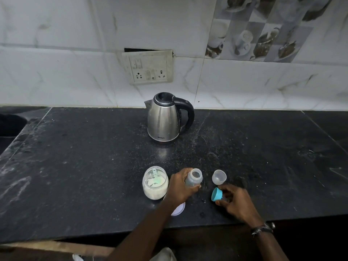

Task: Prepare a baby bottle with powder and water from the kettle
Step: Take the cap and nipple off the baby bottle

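Looking down through the head camera, the only view, you see your left hand (179,187) wrapped around the baby bottle (194,178), fingers pressed against its body so it stands upright on the black counter (75,166) with its mouth open to the ceiling. Your right hand (235,199) pinches the teal collar (216,194), tipped on its side just above or on the counter; whether the teat sits in it you cannot tell. The clear cap (219,177) stands open-side up between your 2 hands, just behind the right one.

The powder jar (155,182) sits directly to the left of the bottle, close to your left wrist, lid off, with a pale green scoop (156,176) lying inside on the powder. Its white lid (178,209) lies flat under your left forearm. The kettle (167,117) stands well behind, straight back from the bottle, handle turned to your right and spout to your left.

The next move likely turns on this: the scoop lies on the far side of the bottle from your free-to-be right hand, so the right must drop the collar and cross over the left forearm, or you swap holds. The left hand is nearer the jar but is busy steadying the bottle. The bottle's long axis is vertical, so powder can go straight down; it looks empty, though the tinted wall makes that uncertain
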The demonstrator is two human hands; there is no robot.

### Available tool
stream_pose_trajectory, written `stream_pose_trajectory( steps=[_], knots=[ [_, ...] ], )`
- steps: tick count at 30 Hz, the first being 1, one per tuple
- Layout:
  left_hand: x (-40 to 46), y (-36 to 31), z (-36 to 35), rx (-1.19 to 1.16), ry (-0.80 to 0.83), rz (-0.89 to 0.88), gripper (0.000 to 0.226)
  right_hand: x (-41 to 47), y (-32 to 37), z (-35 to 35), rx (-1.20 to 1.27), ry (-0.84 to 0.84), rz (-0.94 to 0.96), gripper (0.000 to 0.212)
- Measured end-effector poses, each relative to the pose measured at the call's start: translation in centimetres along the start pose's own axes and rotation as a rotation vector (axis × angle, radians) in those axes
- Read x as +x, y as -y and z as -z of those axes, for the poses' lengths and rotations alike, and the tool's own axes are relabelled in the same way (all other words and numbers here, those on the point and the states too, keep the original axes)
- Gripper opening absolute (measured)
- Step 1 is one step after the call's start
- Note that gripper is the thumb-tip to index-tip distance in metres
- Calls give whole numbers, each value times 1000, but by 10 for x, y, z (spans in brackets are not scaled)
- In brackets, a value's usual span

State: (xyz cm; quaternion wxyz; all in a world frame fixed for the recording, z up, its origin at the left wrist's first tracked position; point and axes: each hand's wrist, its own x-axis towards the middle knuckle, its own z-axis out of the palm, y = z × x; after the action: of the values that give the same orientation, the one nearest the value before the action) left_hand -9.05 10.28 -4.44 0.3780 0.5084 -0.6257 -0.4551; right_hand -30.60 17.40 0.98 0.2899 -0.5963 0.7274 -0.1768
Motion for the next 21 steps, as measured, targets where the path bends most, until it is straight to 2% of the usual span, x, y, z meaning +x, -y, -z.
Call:
stream_pose_trajectory(
  steps=[11, 21],
  knots=[
    [-4, -5, 0, 25, 26, 37, 59, 2, -15, -13, -3, -23, 28, 61],
    [-15, -18, -6, 96, 41, 69, 120, 0, -14, -6, -21, -24, 40, 74]
  ],
)
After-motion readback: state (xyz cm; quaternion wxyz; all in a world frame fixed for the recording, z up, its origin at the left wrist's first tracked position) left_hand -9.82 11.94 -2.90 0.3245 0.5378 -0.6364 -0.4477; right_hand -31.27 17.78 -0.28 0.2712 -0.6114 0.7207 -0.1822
